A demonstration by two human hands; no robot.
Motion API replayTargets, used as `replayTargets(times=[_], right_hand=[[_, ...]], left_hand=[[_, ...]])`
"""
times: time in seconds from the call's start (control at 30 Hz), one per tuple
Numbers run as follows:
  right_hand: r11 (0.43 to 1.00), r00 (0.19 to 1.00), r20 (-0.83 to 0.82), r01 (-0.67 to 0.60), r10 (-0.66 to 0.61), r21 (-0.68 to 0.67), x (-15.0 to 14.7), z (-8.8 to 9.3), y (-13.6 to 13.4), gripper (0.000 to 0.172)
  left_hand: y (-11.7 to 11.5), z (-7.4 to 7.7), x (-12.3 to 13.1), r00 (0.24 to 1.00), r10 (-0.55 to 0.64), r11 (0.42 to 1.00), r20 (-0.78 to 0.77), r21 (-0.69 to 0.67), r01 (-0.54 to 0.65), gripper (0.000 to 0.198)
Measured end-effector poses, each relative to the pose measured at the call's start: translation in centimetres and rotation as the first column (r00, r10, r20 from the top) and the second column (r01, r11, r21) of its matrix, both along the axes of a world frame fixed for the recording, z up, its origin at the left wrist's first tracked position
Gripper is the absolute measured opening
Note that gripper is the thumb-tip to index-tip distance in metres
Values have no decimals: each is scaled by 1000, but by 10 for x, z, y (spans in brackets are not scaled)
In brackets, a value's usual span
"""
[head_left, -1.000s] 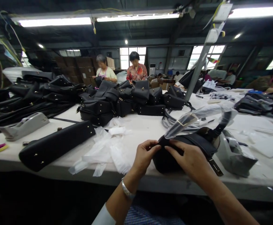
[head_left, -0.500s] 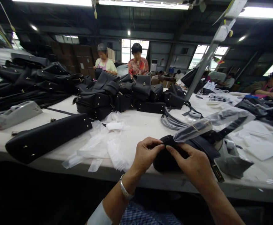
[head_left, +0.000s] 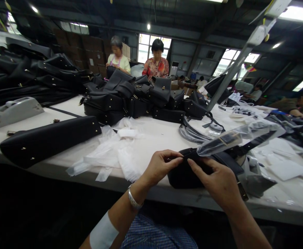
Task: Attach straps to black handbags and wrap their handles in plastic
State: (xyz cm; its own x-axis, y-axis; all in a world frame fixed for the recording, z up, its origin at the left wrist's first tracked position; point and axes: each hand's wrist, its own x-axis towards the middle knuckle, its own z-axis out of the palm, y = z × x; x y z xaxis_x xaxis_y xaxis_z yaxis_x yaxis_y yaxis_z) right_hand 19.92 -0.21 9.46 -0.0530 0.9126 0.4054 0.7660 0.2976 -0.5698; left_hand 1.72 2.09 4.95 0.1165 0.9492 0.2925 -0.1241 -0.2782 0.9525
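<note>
A black handbag lies on its side at the table's near edge, with a strap wrapped in clear plastic reaching up to the right. My left hand pinches the bag's upper edge between thumb and fingers. On the same bag rests my right hand, its thumb on the near face and its fingers curled over the far side, partly hidden. Whatever small part lies between the two thumbs is too dark to make out. A gold-coloured metal piece hangs at the bag's right end.
Another black bag lies to the left beside crumpled white wrapping sheets. Grey tape dispensers stand at far left and right. Behind are piled black bags, coiled straps, a slanted metal post and several co-workers.
The view has tilted slightly down and shifted. Both hands stay at the same bag edge, with the left fingertips and right thumb moved only a little.
</note>
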Motion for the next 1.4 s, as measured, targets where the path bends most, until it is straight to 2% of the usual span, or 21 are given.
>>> replayTargets(times=[0.27, 0.47, 0.57, 0.73, 0.97, 1.13, 1.3, 1.4], right_hand=[[1000, 999, 40, -18, 17, 13, 3, 4, -2, 34], [1000, 999, 46, -8, 8, 4, 5, 3, -1, 36], [1000, 999, 39, 17, -16, -8, 2, 3, -2, 37], [997, 997, -25, 73, -74, -28, -2, 0, -3, 37], [994, 992, -52, 111, -112, -23, -3, -7, -5, 39], [996, 995, -53, 85, -86, -10, -5, -8, -9, 36], [993, 993, 0, 114, -114, 25, -3, -11, -9, 35], [992, 990, 50, 127, -128, 25, 0, -12, -4, 37]], left_hand=[[-2, 6, 1, 998, 0, 996, -61, 94, 5, 18], [4, 4, 1, 988, -156, 988, 21, 16, 155, 20], [7, 2, 2, 981, -188, 982, 50, -26, 189, 20], [7, 0, 4, 982, -139, 988, 124, -48, 146, 19], [-1, 0, 8, 997, -53, 999, 60, -6, 54, 15], [-5, -5, 14, 999, 0, 1000, 42, -25, 1, 15], [-9, -7, 25, 998, 47, 999, -33, 12, -46, 13], [-12, -7, 31, 990, 125, 991, -66, 63, -121, 8]])
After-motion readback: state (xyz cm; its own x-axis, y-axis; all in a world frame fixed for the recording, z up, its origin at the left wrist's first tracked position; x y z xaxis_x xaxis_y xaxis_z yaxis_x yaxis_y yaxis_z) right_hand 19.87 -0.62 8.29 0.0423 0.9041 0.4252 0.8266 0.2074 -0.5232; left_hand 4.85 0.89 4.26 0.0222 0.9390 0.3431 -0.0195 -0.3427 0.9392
